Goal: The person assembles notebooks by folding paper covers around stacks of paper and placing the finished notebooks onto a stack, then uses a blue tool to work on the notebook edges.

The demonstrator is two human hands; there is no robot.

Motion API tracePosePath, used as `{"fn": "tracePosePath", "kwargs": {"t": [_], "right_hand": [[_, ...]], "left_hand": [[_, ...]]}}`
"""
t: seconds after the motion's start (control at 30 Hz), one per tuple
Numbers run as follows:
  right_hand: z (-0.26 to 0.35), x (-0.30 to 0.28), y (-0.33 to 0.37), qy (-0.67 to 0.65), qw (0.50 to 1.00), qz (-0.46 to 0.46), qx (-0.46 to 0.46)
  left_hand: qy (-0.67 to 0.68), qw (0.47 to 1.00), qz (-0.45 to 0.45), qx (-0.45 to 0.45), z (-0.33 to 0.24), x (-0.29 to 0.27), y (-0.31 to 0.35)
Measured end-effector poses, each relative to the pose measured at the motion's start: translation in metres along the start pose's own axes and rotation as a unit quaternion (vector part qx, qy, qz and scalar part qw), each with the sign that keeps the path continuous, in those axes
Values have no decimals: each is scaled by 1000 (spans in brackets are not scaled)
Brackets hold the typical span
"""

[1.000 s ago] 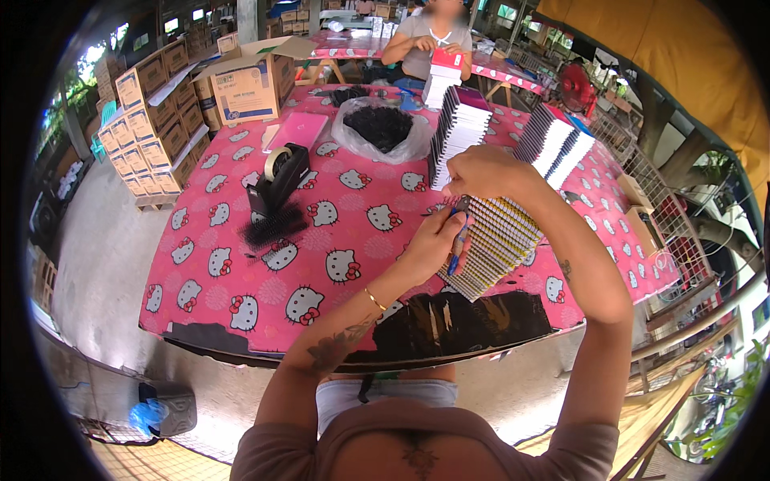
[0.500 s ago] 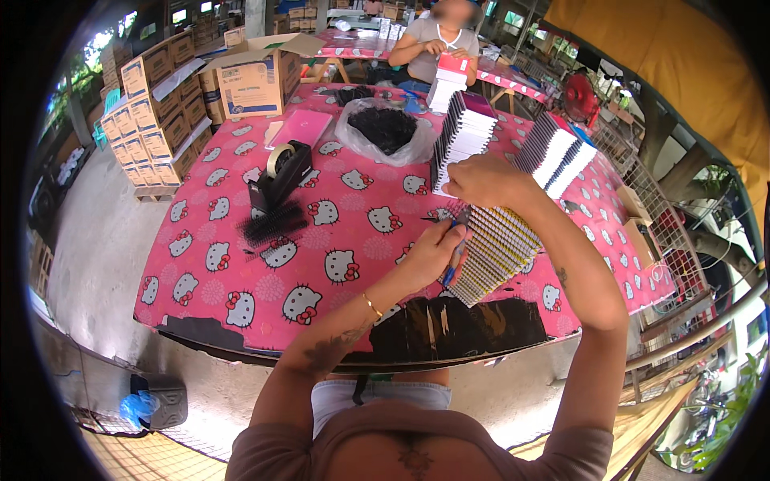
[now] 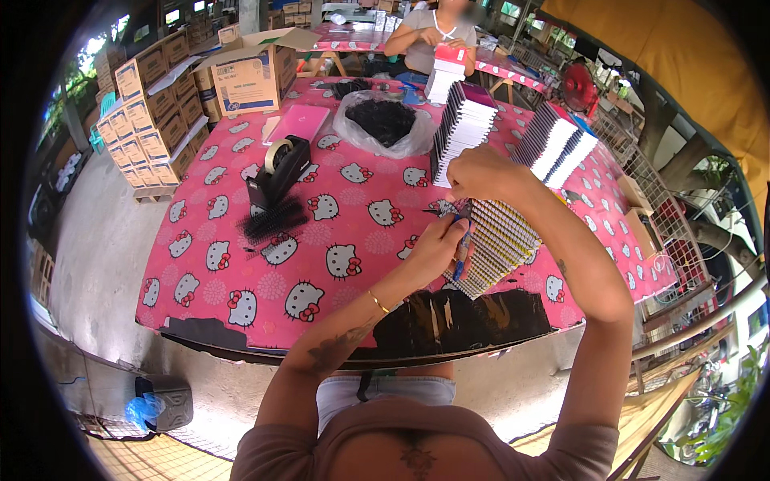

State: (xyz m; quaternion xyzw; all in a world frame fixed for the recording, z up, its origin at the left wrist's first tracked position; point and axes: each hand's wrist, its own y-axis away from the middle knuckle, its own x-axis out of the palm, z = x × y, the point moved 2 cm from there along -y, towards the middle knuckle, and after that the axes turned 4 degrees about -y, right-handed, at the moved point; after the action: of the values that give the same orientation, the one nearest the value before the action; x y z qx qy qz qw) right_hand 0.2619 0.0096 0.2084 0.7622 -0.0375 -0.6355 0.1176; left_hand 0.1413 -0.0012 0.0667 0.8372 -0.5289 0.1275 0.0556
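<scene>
My left hand (image 3: 439,244) is closed round a pair of pliers with blue handles (image 3: 461,266). Their jaws point to the upper end of a leaning stack of spiral-bound notebooks (image 3: 504,248), which shows rows of coils and yellow edges. My right hand (image 3: 481,173) is curled over that same end, fingers closed; what they pinch is hidden under the hand. Just beyond it stands a tall stack of bound notebooks (image 3: 464,128) with dark coils and purple covers. Another notebook stack (image 3: 553,148) leans to its right.
On the pink patterned table (image 3: 353,216) are a black tape dispenser (image 3: 279,172), loose black coils (image 3: 274,223), a plastic bag of black coils (image 3: 383,127) and a pink notebook (image 3: 301,124). An open carton (image 3: 249,80) stands behind. Across the table a person (image 3: 433,40) handles a red-topped stack.
My view has shifted slightly. Both hands stay at the upper end of the leaning stack, and the pliers' handles now stand more upright. My right hand has moved only a little.
</scene>
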Motion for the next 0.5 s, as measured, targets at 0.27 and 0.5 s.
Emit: {"fn": "tracePosePath", "kwargs": {"t": [0.27,0.5], "right_hand": [[-9,11,-7,-26,999,-40,18],[5,4,-3,30,998,55,11]], "left_hand": [[6,1000,-6,-25,6,6,18],[4,999,-6,-33,5,-2,5]]}}
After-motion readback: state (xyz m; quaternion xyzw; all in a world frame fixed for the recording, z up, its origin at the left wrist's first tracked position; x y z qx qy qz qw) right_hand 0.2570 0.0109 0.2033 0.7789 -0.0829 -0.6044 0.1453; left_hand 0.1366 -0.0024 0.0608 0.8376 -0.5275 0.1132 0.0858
